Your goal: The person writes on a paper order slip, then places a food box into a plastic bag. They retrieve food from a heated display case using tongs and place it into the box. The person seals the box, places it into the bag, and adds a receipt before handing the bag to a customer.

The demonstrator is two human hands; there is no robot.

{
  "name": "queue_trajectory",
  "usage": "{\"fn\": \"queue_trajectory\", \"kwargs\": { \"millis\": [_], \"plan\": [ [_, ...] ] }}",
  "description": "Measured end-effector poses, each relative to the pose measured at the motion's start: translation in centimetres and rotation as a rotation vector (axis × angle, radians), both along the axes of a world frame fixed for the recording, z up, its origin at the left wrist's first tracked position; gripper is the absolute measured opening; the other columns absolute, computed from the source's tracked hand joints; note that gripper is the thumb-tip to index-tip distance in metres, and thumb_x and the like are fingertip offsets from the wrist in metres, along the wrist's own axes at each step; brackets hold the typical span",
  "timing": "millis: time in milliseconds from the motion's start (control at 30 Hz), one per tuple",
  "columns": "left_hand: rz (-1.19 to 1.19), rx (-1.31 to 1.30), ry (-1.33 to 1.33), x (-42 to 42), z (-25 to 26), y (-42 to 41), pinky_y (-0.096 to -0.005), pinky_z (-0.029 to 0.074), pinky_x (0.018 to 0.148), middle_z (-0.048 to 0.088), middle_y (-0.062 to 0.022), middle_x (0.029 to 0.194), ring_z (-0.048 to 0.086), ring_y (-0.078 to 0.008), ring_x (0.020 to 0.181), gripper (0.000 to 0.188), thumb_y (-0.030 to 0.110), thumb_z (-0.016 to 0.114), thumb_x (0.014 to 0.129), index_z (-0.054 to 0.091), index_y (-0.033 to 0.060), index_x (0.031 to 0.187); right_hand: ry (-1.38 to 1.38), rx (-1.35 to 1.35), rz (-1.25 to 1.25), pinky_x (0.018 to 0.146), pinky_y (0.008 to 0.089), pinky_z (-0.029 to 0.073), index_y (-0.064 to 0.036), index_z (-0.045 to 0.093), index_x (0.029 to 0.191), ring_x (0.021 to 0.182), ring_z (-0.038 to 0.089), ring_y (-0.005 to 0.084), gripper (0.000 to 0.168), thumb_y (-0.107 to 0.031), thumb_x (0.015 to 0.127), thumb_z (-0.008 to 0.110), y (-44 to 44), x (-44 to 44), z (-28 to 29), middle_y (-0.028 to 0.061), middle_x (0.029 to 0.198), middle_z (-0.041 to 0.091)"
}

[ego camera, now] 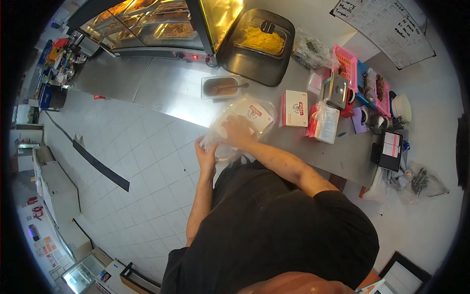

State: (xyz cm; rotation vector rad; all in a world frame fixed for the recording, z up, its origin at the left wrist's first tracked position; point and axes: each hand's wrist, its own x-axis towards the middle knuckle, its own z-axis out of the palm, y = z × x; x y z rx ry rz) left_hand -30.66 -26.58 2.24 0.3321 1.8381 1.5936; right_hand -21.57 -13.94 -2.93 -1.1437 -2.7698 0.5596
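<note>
A clear plastic bag (270,106) lies at the front edge of the steel counter, around a white cardboard food box (253,114) with a printed logo. My left hand (206,153) pinches the bag's gathered edge, just off the counter. Reaching to the bag's mouth, my right hand (237,130) is beside the box, its fingers blurred and partly behind the plastic. Whether it grips anything is hidden. Right of the bag stands a second printed food box (295,109). Behind it, a steel pan (219,88) holds brown sauce and a spoon.
A heated display cabinet (158,31) with trays of food stands at the back left. Beside it, a black tray (253,68) carries a pan of yellow food (263,39). Pink baskets (346,60), a lidded steel container (335,90) and a tablet (391,150) crowd the right side.
</note>
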Motion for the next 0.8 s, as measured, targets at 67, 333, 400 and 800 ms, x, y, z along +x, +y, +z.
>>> {"fn": "queue_trajectory", "kwargs": {
  "millis": [67,333,400,800],
  "plan": [
    [-0.01,-0.129,0.116,1.1,0.4,-1.0,-0.0332,0.053,0.066,0.059,-0.0076,0.087,0.062,-0.0202,0.079,0.044,0.021,0.076,0.084,0.053,0.002,0.117,-0.103,-0.101,-0.048,0.102,0.0572,0.032,-0.018,0.06,0.127,0.128,0.037,0.0416,0.069,-0.053,0.07,0.077,1.2,-1.2,1.2,0.0107,0.139,0.046],
    [-0.19,-0.019,-0.453,0.5,2.7,-1.1,-0.0349,0.055,0.053,0.063,-0.0091,0.081,0.065,-0.0192,0.059,0.033,0.032,0.065,0.093,0.057,-0.0006,0.094,0.119,0.014,0.063,0.098,0.053,0.038,-0.016,0.063,0.121,0.122,0.047,0.0382,0.046,-0.041,0.083,0.069,1.0,0.9,0.7,0.0135,0.132,0.054],
    [-0.124,-0.069,-0.381,0.3,3.4,-0.1,-0.0355,0.055,0.052,0.064,-0.0098,0.08,0.064,-0.0191,0.059,0.037,0.036,0.064,0.094,0.057,0.0003,0.09,0.017,-0.134,0.029,0.096,0.0529,0.039,-0.015,0.066,0.113,0.119,0.049,0.0375,0.037,-0.036,0.083,0.068,1.6,1.3,2.1,0.0138,0.125,0.059],
    [-0.129,-0.165,0.061,-2.6,2.9,0.8,-0.0344,0.053,0.041,0.059,-0.0134,0.069,0.065,-0.0245,0.05,0.051,0.043,0.055,0.1,0.054,-0.0069,0.09,-0.097,-0.007,-1.03,0.107,0.0629,0.032,-0.032,0.042,0.144,0.13,0.037,0.0513,0.091,-0.05,0.065,0.082,13.9,17.8,-1.5,0.0155,0.153,0.029]
  ]
}}
